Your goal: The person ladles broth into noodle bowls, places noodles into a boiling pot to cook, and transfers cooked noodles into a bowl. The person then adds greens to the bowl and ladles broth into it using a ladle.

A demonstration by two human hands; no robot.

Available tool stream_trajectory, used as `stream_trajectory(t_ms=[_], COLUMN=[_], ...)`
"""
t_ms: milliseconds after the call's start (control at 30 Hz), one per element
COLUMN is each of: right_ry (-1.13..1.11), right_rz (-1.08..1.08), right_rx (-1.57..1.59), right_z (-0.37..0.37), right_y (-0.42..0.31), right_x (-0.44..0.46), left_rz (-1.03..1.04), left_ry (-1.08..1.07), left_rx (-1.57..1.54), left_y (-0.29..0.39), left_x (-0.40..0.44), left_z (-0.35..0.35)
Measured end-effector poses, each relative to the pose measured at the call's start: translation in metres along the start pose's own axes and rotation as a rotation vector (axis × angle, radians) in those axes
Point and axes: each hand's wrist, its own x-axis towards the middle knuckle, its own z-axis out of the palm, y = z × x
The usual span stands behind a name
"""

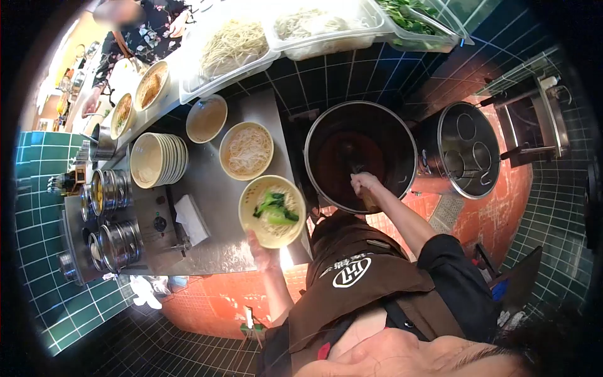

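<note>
My left hand (264, 252) grips the lower rim of a cream bowl (249, 226), with its fingers partly hidden beneath it. Pale noodles (275, 229) and green leafy vegetables (274, 208) lie in this bowl, which is at the right edge of the steel counter (220, 232). Over the large stock pot (408, 129) my right hand (365, 183) is closed around the wooden handle of a ladle (370, 202). The ladle's dark head reaches down toward the reddish-brown broth (336, 160); its outline is hard to make out. Just behind the held bowl stands a bowl of white noodles (249, 149).
A bowl stack (160, 160) and another bowl (206, 118) stand left. Noodle tubs (229, 53) line the shelf, beside two filled bowls (152, 86). Right of the stock pot is a pot with strainer baskets (468, 151). Metal canisters (116, 245) sit far left. A person (147, 31) is across the counter.
</note>
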Motion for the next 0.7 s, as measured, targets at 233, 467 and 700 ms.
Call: stream_trajectory(t_ms=[233, 467, 700], right_ry=[0.109, 0.032, -0.054], right_rz=[-0.132, -0.191, -0.278], right_rx=[-0.484, -0.591, -0.569], right_z=[0.019, 0.038, 0.068], right_y=[-0.012, -0.046, -0.075], right_x=[-0.161, -0.288, -0.376], left_rz=[-0.11, -0.202, -0.179], left_ry=[-0.062, -0.158, -0.173], left_rx=[0.036, -0.013, 0.05], left_y=[-0.042, -0.071, -0.112], left_x=[0.005, 0.006, 0.029], left_z=[0.023, 0.032, 0.065])
